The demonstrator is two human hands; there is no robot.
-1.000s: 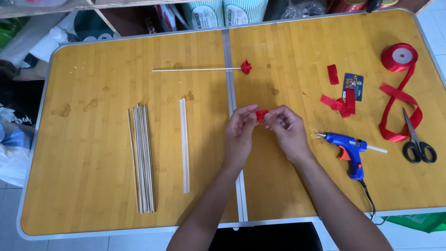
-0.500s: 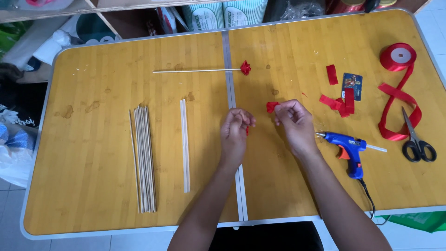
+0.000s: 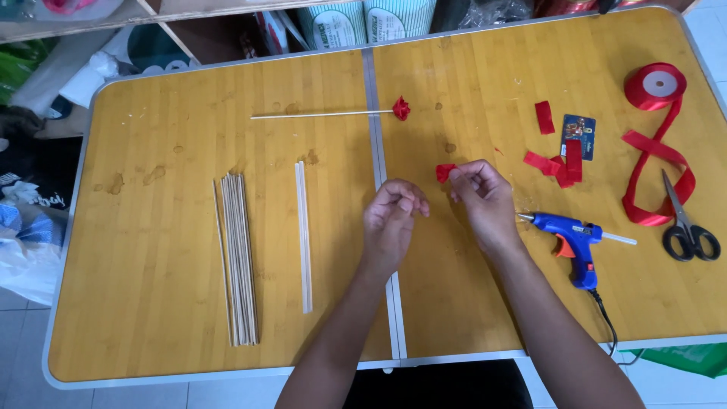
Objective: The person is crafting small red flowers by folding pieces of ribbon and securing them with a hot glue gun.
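The bench [image 3: 151,318] under me is a yellow wood-grain folding one with a metal seam down its middle. My two forearms reach up over its near edge. To the far right a red ribbon spool [image 3: 655,85] trails a long loop of ribbon beside black-handled scissors [image 3: 685,227]. A blue glue gun [image 3: 572,238] lies just right of my right wrist, nozzle pointing toward my hand. On the left half lies a bundle of thin wooden sticks [image 3: 238,257], and beside it a pair of white glue sticks [image 3: 303,235]. Farther up, a single thin stick with a small red ribbon rose [image 3: 400,108] on its end crosses the seam. Cut red ribbon scraps [image 3: 556,163] and a small card [image 3: 578,127] sit right of my hands.

My right hand [image 3: 485,201] has its fingers pinched together on a small folded piece of red ribbon [image 3: 445,173], held just above the bench near the seam. My left hand [image 3: 392,223] hovers close by, fingers curled loosely; I cannot tell whether they grip anything.
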